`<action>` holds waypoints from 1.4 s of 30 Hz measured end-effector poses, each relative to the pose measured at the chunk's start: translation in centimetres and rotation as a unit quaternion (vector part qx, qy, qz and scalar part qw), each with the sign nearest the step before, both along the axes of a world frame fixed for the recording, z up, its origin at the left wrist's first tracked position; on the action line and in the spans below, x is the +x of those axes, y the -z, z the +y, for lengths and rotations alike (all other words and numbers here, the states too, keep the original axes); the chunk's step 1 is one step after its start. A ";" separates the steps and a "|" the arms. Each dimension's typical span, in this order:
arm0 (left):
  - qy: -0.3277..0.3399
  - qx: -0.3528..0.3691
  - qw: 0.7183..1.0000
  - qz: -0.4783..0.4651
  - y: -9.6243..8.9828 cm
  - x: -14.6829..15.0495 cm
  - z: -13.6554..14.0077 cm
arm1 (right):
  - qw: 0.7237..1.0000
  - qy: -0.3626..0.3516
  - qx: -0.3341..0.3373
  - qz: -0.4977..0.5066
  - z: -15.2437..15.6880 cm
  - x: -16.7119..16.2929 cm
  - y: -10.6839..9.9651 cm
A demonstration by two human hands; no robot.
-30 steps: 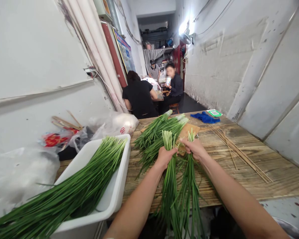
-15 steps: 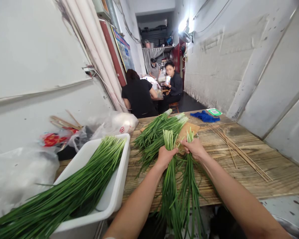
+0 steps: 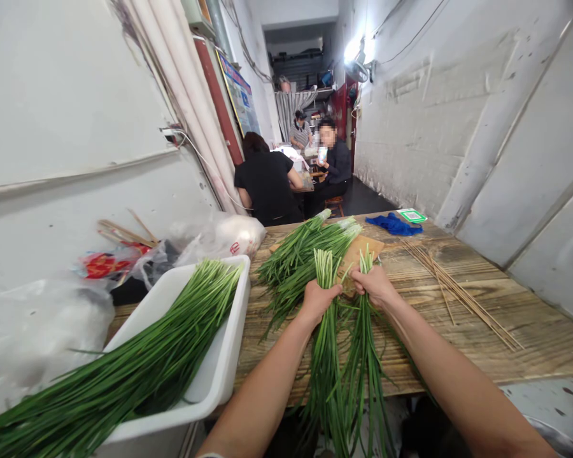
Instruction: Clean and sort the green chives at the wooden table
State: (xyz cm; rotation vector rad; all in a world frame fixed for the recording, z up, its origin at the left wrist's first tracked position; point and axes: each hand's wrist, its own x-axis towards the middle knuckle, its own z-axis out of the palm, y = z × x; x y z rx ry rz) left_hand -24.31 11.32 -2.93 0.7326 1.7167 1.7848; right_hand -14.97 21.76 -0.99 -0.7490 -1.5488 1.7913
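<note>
My left hand (image 3: 319, 299) is closed round a bunch of garlic chives (image 3: 325, 356), pale cut ends up and green leaves hanging past the table's front edge. Just to its right, my right hand (image 3: 372, 283) grips a thinner bunch of chives (image 3: 365, 350) near its pale ends. A few loose stalks stick out between the two hands. Behind my left hand, tied-looking bundles of chives (image 3: 310, 245) lie on the wooden table (image 3: 458, 267). A brown flat piece (image 3: 365, 248), perhaps cardboard, lies partly hidden behind the bunches.
At left, a white plastic tub (image 3: 229, 356) holds a large heap of chives (image 3: 172, 343). Plastic bags (image 3: 42, 337) lie beyond it. Thin wooden sticks (image 3: 463, 296), a blue cloth (image 3: 394, 224) and a green code card (image 3: 412, 215) lie on the right. Several people sit or stand farther back.
Both hands keep their grip on the two bunches and have hardly moved. The view has shifted very slightly.
</note>
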 end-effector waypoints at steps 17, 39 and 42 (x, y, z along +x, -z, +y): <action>0.155 -0.058 0.947 -0.274 -0.7 -1.8 -0.4 | 0.998 0.046 -0.047 0.010 2.1 0.3 0.3; 0.056 -0.014 0.987 -0.153 -1.4 -0.1 -0.4 | 0.995 -0.005 0.091 -0.047 0.7 0.4 0.1; 0.063 -0.020 0.986 -0.150 -1.2 -0.4 -0.5 | 0.995 0.025 0.087 -0.037 1.3 0.4 0.5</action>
